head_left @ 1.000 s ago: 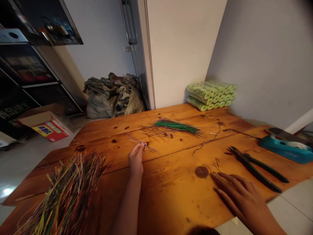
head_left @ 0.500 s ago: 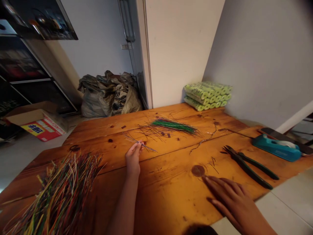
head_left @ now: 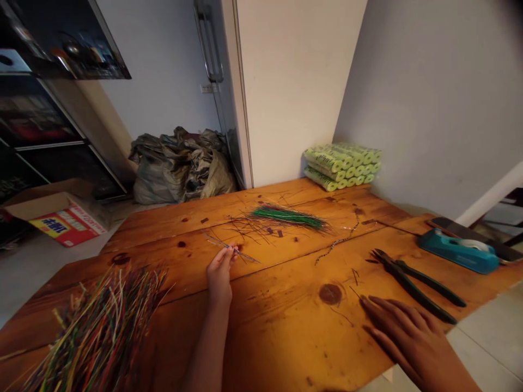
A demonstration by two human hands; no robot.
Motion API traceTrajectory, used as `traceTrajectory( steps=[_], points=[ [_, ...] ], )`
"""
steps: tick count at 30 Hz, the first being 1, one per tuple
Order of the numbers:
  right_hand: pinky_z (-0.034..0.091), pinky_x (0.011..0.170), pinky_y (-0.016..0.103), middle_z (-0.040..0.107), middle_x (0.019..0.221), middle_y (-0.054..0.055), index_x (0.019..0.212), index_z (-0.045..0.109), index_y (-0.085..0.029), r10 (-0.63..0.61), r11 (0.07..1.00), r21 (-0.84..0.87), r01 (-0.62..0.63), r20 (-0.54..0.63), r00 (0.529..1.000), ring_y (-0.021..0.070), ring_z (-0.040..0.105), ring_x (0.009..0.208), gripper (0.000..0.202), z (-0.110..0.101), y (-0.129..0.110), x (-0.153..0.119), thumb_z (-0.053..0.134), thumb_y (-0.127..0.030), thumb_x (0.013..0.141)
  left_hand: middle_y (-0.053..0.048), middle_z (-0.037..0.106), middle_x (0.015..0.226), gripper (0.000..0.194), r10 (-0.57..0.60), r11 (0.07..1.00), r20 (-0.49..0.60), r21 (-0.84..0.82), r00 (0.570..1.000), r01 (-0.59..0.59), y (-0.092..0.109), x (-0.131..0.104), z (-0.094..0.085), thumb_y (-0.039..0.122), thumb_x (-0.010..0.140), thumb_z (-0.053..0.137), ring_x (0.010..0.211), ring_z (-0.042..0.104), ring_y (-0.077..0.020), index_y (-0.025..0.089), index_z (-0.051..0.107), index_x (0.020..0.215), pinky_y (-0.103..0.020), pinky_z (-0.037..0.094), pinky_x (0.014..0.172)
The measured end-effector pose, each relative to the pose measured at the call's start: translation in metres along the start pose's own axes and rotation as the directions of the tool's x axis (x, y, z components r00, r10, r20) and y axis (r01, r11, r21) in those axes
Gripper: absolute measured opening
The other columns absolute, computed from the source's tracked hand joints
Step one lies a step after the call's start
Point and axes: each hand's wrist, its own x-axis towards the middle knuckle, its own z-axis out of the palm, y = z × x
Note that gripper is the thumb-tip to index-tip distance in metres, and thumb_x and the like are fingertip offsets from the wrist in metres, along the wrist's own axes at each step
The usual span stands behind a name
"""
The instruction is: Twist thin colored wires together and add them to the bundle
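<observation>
My left hand (head_left: 220,268) pinches a few thin bluish wires (head_left: 248,257) between thumb and fingertips, just above the wooden table (head_left: 278,321). The wires cross one another and stick out on both sides of the fingers. My right hand (head_left: 408,332) lies with fingers stretched out over the table's near right part. A short dark wire piece (head_left: 354,292) is at its index fingertip; I cannot tell whether the finger presses on it. Beyond that hand lie cutting pliers (head_left: 417,283) with dark green handles, jaws pointing away to the left.
A large heap of multicoloured wires (head_left: 102,332) covers the left side. Green wires (head_left: 288,216) lie farther back among loose dark strands. A twisted strand (head_left: 337,243) rests right of centre. A teal tape dispenser (head_left: 457,253) and stacked green-wrapped rolls (head_left: 343,166) stand at the right.
My right hand has slid right, toward the pliers, and a short wire piece now shows at its fingertip. My left hand keeps its pinch on the wires. The view has tilted slightly up.
</observation>
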Motion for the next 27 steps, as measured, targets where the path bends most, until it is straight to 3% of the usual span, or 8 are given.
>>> traceTrajectory(
  steps=[7, 17, 22, 27],
  points=[
    [0.044, 0.084, 0.038, 0.054, 0.122, 0.002, 0.128, 0.042, -0.029, 0.034, 0.998, 0.044, -0.038, 0.079, 0.996, 0.0251, 0.050, 0.107, 0.052, -0.001, 0.000, 0.001, 0.050, -0.046, 0.079, -0.005, 0.070, 0.086, 0.020, -0.016, 1.000, -0.028, 0.008, 0.999, 0.017, 0.002, -0.001, 0.002, 0.025, 0.063, 0.067, 0.079, 0.064, -0.0137, 0.014, 0.068, 0.080, -0.024, 0.048, 0.073],
    [0.051, 0.080, 0.033, 0.060, 0.115, 0.001, 0.108, 0.060, -0.027, -0.189, 0.975, 0.129, 0.183, 0.031, 0.982, 0.0233, 0.059, 0.099, 0.034, -0.026, -0.014, -0.009, 0.055, -0.041, 0.078, -0.004, 0.069, 0.083, 0.020, -0.007, 1.000, -0.019, 0.000, 1.000, 0.007, 0.000, 0.001, 0.001, 0.026, 0.062, 0.068, 0.076, 0.063, -0.0114, 0.014, 0.068, 0.077, -0.021, 0.046, 0.071],
    [0.052, 0.082, 0.030, 0.053, 0.123, 0.002, 0.121, 0.052, -0.026, -0.198, 0.962, 0.211, 0.175, 0.092, 0.976, 0.0233, 0.057, 0.103, 0.046, -0.030, -0.015, -0.022, 0.057, -0.039, 0.077, -0.004, 0.069, 0.082, 0.020, -0.013, 1.000, -0.011, 0.000, 1.000, 0.013, 0.000, 0.001, 0.001, 0.025, 0.061, 0.068, 0.076, 0.063, -0.0107, 0.015, 0.068, 0.079, -0.020, 0.046, 0.070],
    [0.050, 0.086, 0.029, 0.049, 0.125, -0.003, 0.128, 0.040, -0.035, -0.221, 0.924, 0.361, 0.127, 0.231, 0.947, 0.0210, 0.055, 0.106, 0.046, -0.027, -0.009, -0.027, 0.048, -0.027, 0.084, -0.005, 0.070, 0.082, 0.020, -0.022, 1.000, -0.020, 0.007, 1.000, 0.022, 0.000, 0.001, 0.001, 0.025, 0.062, 0.068, 0.076, 0.063, -0.0121, 0.014, 0.068, 0.079, -0.021, 0.046, 0.070]
  ],
)
